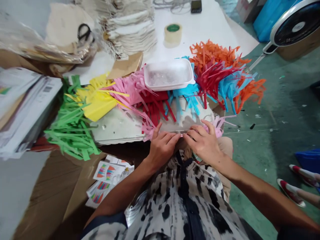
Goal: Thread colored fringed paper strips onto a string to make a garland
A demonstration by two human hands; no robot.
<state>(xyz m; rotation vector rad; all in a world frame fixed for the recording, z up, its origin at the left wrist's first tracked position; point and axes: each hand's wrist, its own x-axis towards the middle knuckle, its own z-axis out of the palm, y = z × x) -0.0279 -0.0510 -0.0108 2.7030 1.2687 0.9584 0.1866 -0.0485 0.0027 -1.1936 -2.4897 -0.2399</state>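
Legible text: no words, brands or numbers can be read.
Stacked packets (51, 100): a barcode (47, 89), dark bars on white, stands near the top right; any digits are too small to read.
Printed cards (108, 171): multicoloured pictures show; any wording is too small to tell.
Fan hub (298, 26): any mark on the pale disc is too blurred to read.

A white-covered table (215, 35) carried a round, translucent tape roll (173, 37), stacked cream fabric (133, 33) left of it, and multicoloured strip-cut tassels (153, 106) in front.
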